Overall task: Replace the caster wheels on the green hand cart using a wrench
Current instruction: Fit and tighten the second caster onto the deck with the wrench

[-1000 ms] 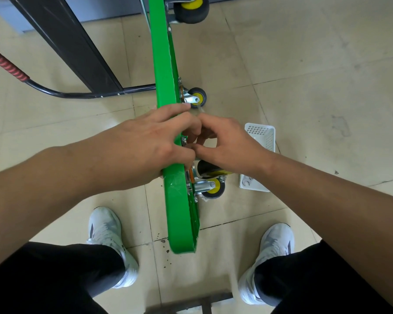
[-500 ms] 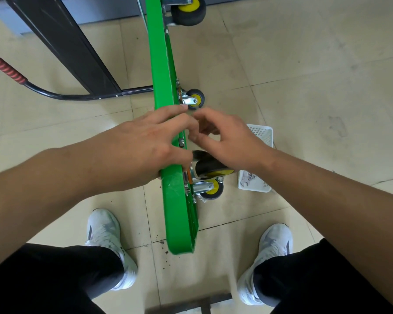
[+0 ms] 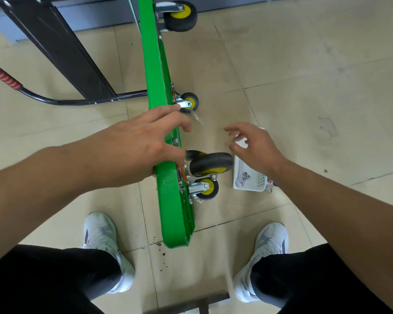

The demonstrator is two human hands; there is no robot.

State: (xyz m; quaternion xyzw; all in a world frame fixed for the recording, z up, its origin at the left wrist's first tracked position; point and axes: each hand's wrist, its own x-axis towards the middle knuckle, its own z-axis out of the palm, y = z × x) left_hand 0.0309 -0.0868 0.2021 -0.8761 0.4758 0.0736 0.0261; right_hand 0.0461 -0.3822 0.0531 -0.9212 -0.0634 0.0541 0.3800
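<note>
Balance is the weak point: the green hand cart [image 3: 154,64] stands on its long edge on the floor, steadied only by the left hand [image 3: 141,141], whose nearly straight fingers drape over the upper edge without clasping it; if that hand eased off, the deck could topple. The right hand [image 3: 256,146] hovers empty, fingers spread and slack, over the white basket [image 3: 250,189] just beside the cart, where the wrench [image 3: 239,175] and loose nuts [image 3: 246,176] lie; a careless grab could scatter them. Whether the large caster wheel [image 3: 211,163] is bolted on I cannot tell, since the left thumb hides its plate.
</note>
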